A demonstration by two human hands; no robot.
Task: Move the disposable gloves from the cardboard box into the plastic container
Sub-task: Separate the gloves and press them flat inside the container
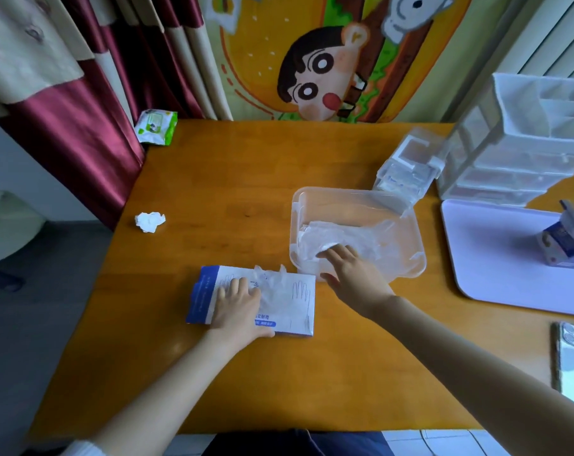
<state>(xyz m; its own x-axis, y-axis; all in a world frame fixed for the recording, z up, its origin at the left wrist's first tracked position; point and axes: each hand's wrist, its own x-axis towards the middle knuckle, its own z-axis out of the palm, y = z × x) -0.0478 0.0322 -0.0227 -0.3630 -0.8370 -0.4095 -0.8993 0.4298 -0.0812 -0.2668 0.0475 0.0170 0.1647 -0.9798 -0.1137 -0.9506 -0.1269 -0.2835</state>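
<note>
Right hand (351, 274), fingers straight, rests on filmy disposable gloves (354, 236) inside clear plastic container (410, 222).
Left hand (238, 302) spread, palm down, pressing the flat white-and-blue cardboard box (295, 311); a crinkled translucent glove tuft (272, 281) sticks from its top slot. Container is rounded-rectangular, just beside the box on the glossy orange wooden table (246, 179). Crumpled white tissue (149, 221) lies well apart.
</note>
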